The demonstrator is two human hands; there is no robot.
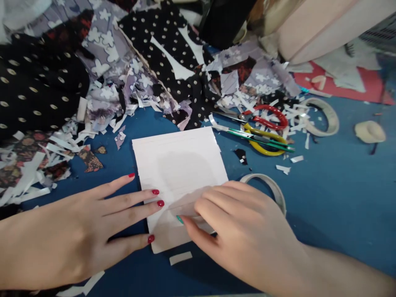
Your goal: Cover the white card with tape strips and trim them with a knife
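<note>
A white square sheet (185, 165), which may be paper or card, lies flat on the blue table with faint lines across it. My left hand (83, 222) is open, its spread fingertips with red nails pressing on the sheet's left side. Over the lower right part of the sheet, my right hand (241, 222) is curled, with its green-nailed thumb near the fingers. What those fingers hold, if anything, is hidden beneath them. Partly behind that hand is a roll of tape (278, 194). One small white strip (181, 258) rests just below the sheet.
Scissors (272, 117) with red and yellow handles lie beyond the sheet, beside a green craft knife (261, 139). Another tape roll (332, 117) is at the right. Polka-dot fabric (161, 35), floral scraps and white strips heap along the back and left of the blue table (334, 198).
</note>
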